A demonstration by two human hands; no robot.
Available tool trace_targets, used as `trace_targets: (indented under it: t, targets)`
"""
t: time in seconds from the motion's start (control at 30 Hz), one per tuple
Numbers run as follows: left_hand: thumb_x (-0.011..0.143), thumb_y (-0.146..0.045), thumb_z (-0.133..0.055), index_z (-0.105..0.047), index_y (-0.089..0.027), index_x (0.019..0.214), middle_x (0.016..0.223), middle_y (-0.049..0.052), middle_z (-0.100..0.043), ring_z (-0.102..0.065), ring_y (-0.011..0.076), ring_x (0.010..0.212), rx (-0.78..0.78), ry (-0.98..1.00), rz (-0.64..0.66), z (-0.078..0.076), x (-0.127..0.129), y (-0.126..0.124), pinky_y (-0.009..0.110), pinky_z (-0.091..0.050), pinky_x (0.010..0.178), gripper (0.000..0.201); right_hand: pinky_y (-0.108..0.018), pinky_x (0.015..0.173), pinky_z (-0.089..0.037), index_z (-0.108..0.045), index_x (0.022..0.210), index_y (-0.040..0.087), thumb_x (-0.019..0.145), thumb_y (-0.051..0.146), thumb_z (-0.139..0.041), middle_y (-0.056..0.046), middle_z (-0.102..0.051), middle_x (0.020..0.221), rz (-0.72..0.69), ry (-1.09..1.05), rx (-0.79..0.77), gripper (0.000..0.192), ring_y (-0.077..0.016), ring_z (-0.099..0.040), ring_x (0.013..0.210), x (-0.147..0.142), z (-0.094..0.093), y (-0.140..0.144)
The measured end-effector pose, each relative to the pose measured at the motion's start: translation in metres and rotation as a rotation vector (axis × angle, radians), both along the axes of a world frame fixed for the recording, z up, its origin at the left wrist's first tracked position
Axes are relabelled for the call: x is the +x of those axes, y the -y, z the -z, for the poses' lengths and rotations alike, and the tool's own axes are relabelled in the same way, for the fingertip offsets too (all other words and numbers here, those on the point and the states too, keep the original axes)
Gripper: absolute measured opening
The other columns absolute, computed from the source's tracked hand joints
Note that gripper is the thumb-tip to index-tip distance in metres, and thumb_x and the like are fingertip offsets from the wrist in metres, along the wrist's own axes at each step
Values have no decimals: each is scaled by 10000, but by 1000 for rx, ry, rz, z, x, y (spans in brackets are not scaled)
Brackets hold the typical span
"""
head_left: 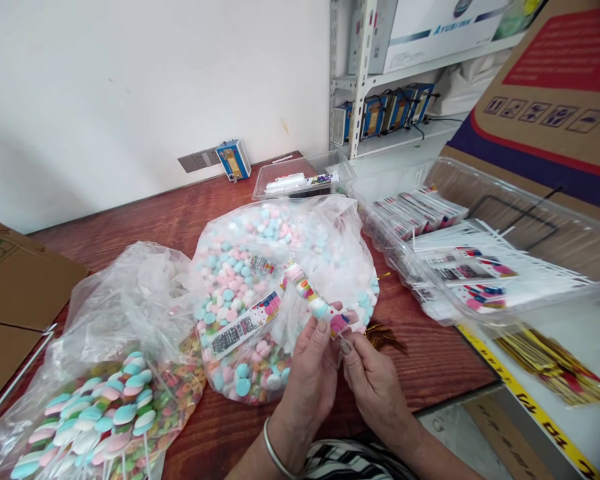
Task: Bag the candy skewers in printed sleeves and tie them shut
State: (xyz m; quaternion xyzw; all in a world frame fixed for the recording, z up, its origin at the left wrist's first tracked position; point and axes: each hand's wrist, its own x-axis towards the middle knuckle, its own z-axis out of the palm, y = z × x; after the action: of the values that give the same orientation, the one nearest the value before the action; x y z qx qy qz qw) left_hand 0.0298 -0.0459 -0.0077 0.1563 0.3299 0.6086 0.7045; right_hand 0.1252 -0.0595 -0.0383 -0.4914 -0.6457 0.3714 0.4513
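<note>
At 6 o'clock of the candy bag [285,267], your left hand [310,380] and right hand [375,383] pinch the light, crinkly candy packet [313,297]; hold its open end.

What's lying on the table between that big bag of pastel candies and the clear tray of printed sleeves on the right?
In the head view, mostly bare wooden table, plus a small bunch of gold twist ties just beside the right hand.

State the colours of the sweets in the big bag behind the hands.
Pastel pink, blue and white sweets, in the head view.
</note>
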Motion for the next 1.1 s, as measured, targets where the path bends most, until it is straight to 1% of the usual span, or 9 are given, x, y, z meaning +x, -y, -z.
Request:
trace_targets:
  t: [0.17,0.23,0.4,0.53,0.67,0.77,0.87,1.0,1.1]
  targets:
    - [717,-366,-787,-745,-150,839,850,81,-740,-675,212,925,-80,-27,-99,3,6,0,331,-493,905,251,-324,891,-531,-641,1086,178,988,330,-394,-112,-720,1012,12,-21,45,306,-221,-679,958,-3,3,0]
    - [703,-367,-797,-749,-164,874,921,79,-742,-674,199,937,-96,-22,-128,6,10,2,314,-490,910,269,-318,867,-542,-638,1087,188,991,343,-386,-109,-720,1030,10,-61,16,311,-224,-675,988,-4,2,0]
    - [773,-366,-741,-734,-199,1035,1069,79,-722,-653,190,1023,-99,-78,-155,11,10,3,313,-472,949,311,-264,722,-541,-552,1114,201,959,396,-475,-52,-699,928,20,-241,-109,261,-175,-660,778,-5,-5,-5]
    - [780,-310,-740,-741,-190,1034,1065,76,-723,-641,181,1042,-2,-252,-170,16,9,3,293,-442,987,281,-232,616,-481,-570,826,195,925,455,-523,-1,-592,743,48,-319,-185,282,-141,-543,664,-7,-4,-13]
    - [777,-357,-734,-755,-174,935,926,82,-735,-665,200,935,15,-257,-32,18,-4,5,319,-497,903,243,-190,405,-315,-496,685,197,856,526,-604,90,-367,530,-42,-742,-490,386,-65,-295,429,-9,-2,-15]
    - [697,-396,-793,-757,-160,846,773,89,-722,-680,231,823,12,-161,180,19,-22,5,343,-537,764,282,-170,338,-229,-464,633,192,815,504,-663,135,-279,457,-253,-1055,-800,412,-24,-132,346,-9,-4,-9]
    - [565,-342,-878,-760,-159,738,727,85,-715,-672,213,722,26,-159,261,19,-36,4,290,-522,630,278,-167,311,-197,-427,581,191,824,470,-660,139,-283,416,-476,-1192,-1033,437,-14,-104,305,-9,-5,0]
    - [523,-317,-895,-700,-158,553,679,61,-692,-645,177,625,37,-250,259,14,-38,5,267,-512,562,253,-166,327,-238,-389,591,205,807,563,-641,151,-250,410,-606,-1175,-1102,488,-16,-108,301,-13,-1,8]
    - [601,-321,-858,-720,-169,599,698,51,-708,-650,163,619,59,-368,190,10,-42,6,303,-553,658,205,-202,394,-359,-472,679,202,857,624,-522,129,-323,465,-475,-816,-907,462,-40,-241,321,-4,4,12]
